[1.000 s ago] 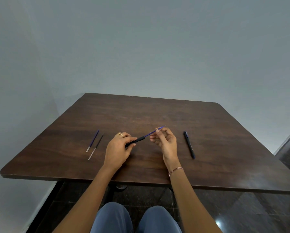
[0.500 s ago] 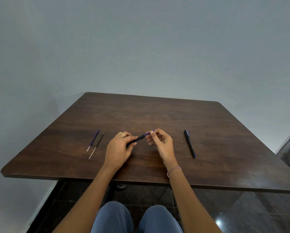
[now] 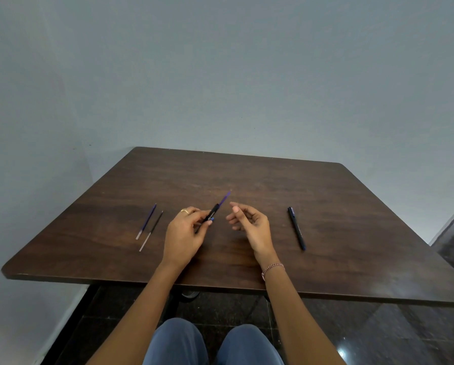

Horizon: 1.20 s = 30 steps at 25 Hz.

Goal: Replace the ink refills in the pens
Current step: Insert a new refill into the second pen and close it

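My left hand (image 3: 185,233) grips a black pen barrel (image 3: 212,213) above the table, tilted up to the right. A blue refill (image 3: 224,198) sticks out of the barrel's far end. My right hand (image 3: 250,224) hovers just to the right of it, fingers loosely curled and holding nothing. A second black pen (image 3: 297,227) lies on the table to the right of that hand. Two loose refills lie side by side at the left: a blue refill (image 3: 147,220) and a black refill (image 3: 152,229).
The dark wooden table (image 3: 247,177) stands against grey walls at the back and left. Its near edge is just above my knees (image 3: 210,343). A dark glossy floor shows below and to the right.
My right hand has let go of the blue refill and drawn back to the right. The left hand has tipped the barrel more upright, with the refill pointing away.
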### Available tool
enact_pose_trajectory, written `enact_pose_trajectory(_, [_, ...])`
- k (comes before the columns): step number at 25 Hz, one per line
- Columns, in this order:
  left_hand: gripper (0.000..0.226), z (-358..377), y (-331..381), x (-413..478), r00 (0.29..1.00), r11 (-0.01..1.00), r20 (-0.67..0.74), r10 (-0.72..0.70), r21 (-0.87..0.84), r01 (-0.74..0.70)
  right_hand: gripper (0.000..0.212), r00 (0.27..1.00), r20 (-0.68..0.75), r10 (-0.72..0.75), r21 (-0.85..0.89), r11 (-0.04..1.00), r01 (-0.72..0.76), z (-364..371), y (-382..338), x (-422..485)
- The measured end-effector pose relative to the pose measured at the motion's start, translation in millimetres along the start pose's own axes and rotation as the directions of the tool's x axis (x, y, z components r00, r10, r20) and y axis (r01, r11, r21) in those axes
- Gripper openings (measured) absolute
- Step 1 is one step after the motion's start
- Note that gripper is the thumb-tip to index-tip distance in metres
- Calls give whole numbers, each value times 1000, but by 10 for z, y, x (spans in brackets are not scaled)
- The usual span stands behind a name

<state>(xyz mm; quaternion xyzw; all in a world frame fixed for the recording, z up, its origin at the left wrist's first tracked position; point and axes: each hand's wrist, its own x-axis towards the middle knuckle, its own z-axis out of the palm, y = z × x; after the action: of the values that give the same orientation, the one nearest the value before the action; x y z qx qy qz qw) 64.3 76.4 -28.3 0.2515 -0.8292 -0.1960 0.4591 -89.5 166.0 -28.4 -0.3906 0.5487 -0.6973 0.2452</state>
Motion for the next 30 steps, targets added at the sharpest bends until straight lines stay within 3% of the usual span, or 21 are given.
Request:
enact_pose_trajectory(5, [24,-62,-86,46,922,952,-246,-300,-134,274,15,999,-5,38,-87,995,-38,8,-5,8])
enact_pose_trajectory(10, [25,-64,-108,87,864,903,-271,-424,-191,384,10,999,-36,37,-386,921,-48,102,-1,69])
enact_pose_trajectory(12, [24,-72,-110,95,848,893,-286,-445,-210,398,14,999,-38,16,-576,816,-35,249,-41,152])
enact_pose_trajectory(15, [24,-71,-110,95,826,876,-300,-477,-242,417,23,998,-35,48,-815,577,-56,535,-169,301])
enact_pose_trajectory(17, [24,-68,-116,92,830,879,-298,-471,-238,413,26,995,-29,91,-890,452,-67,684,-202,377])
enact_pose_trajectory(20, [24,-53,-142,86,854,890,-275,-442,-251,380,24,983,-11,184,-933,351,-76,789,-175,406])
enact_pose_trajectory(22, [25,-38,-143,71,874,894,-237,-423,-267,361,21,979,-23,203,-936,339,-92,759,-124,408])
enact_pose_trajectory(28, [24,-16,-93,49,922,892,-115,-369,-324,317,4,963,-28,268,-870,467,-155,582,-114,403])
enact_pose_trajectory(30, [24,-9,-83,52,934,892,-77,-348,-332,306,10,966,-44,254,-838,517,-174,485,-128,376])
